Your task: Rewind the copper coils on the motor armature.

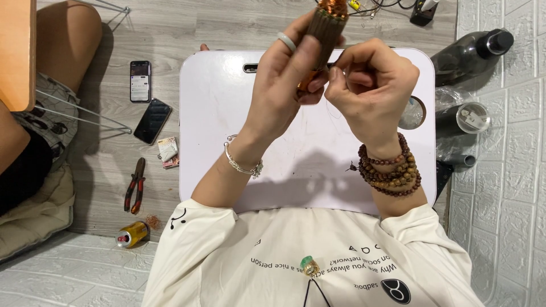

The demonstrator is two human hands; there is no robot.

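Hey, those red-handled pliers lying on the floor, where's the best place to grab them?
Probably from above, around both red handles of the pliers, near their middle. They lie flat on the wood floor, handles close together toward the person, dark jaws pointing away.

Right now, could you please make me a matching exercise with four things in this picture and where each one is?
Things:
1. motor core
2. pliers
3. bead bracelets
4. dark bottle

Places:
A. around the right wrist
B. on the floor, left of the white table
C. by the tiled wall, upper right
D. held in the left hand

Pairs: 1-D, 2-B, 3-A, 4-C
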